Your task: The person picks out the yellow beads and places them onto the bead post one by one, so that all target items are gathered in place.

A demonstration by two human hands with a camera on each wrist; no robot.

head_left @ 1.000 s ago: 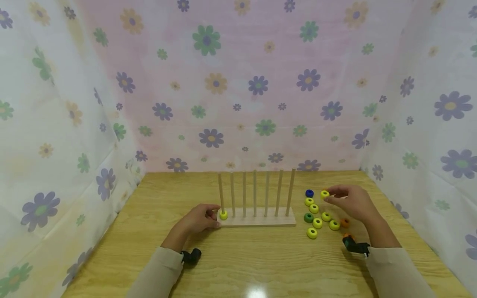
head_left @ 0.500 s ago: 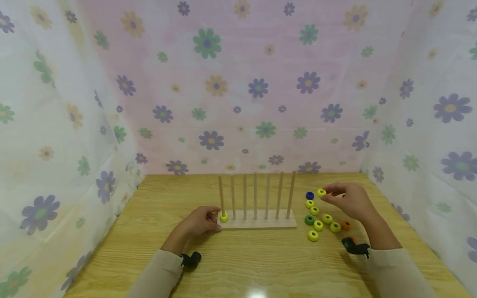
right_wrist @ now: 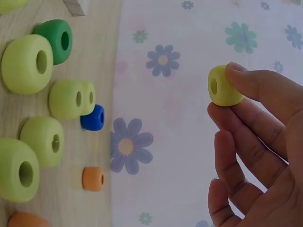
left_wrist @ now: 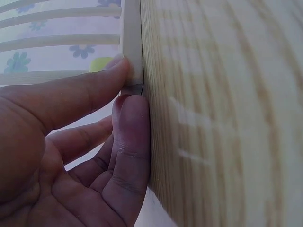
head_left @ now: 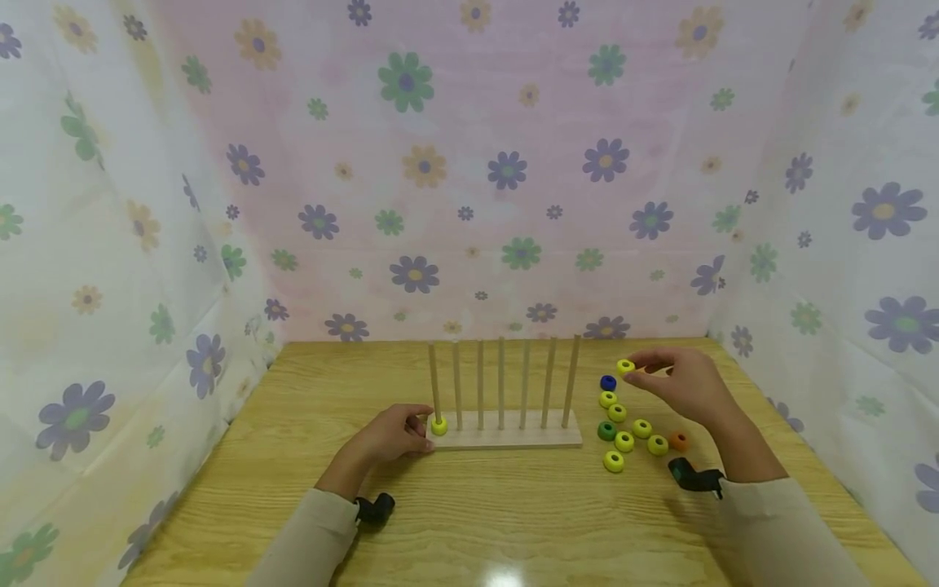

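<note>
Between thumb and fingers, my right hand (head_left: 682, 383) pinches a yellow bead (right_wrist: 225, 86), held up off the table beyond the loose beads, near a blue bead (head_left: 608, 382). The bead's hole faces sideways in the right wrist view. At the left end of a wooden peg rack (head_left: 506, 440), my left hand (head_left: 396, 432) holds the base, its fingertips (left_wrist: 135, 113) low against the table. Several upright pegs stand in a row on the rack. One yellow bead (head_left: 439, 426) sits at the bottom of the leftmost peg; the other pegs are bare.
Several loose yellow beads (head_left: 624, 441), a green bead (head_left: 606, 430) and an orange bead (head_left: 679, 441) lie on the wooden table (head_left: 469, 505) right of the rack. Another orange bead (right_wrist: 93, 178) shows in the right wrist view. A flowered cloth (head_left: 469, 163) encloses the table's back and sides.
My right hand has moved a little left and away from me, raising the yellow bead from among the others. My left hand stays at the rack's end.
</note>
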